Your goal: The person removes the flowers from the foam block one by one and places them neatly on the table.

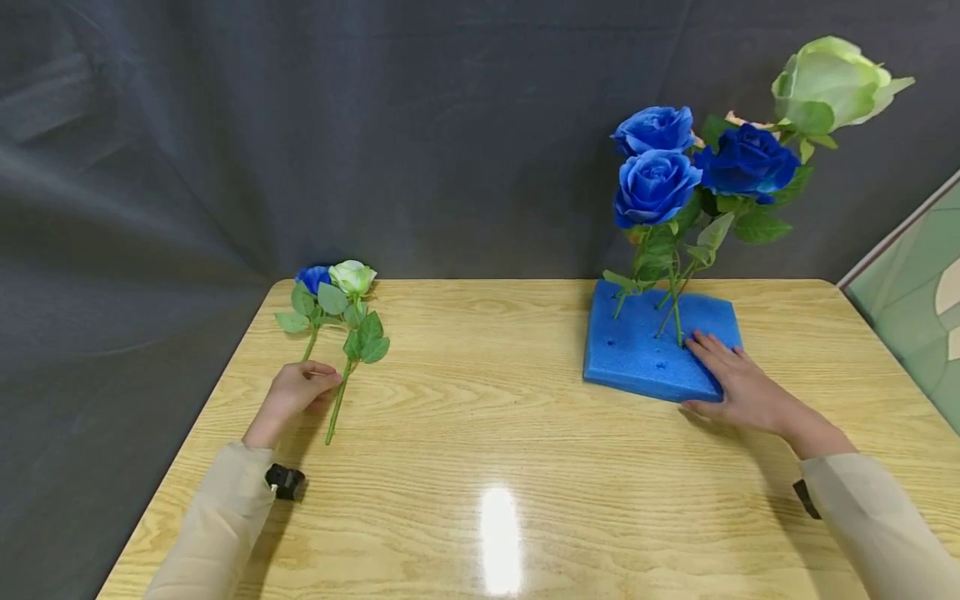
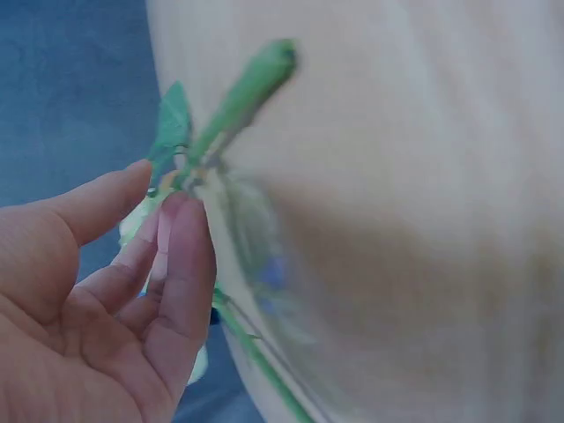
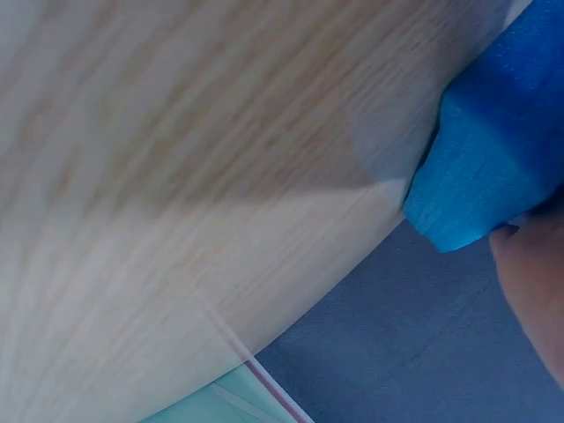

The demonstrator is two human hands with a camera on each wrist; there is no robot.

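Left hand (image 1: 296, 390) pinching rose stem (image 1: 337, 404) | right hand (image 1: 738, 383) flat on foam block (image 1: 645, 354) | wrist views blurred

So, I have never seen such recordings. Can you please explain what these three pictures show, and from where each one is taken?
No machine here: a person works with two bare hands. The big picture comes from a camera on the head, looking down at a wooden table. The other two come from cameras on each wrist, very close and blurry. The left hand touches the stem of a white-green rose lying flat beside a blue rose; the left wrist view shows its fingers at the stem. The right hand rests flat on a blue foam block, where three blue roses and one pale green rose stand.
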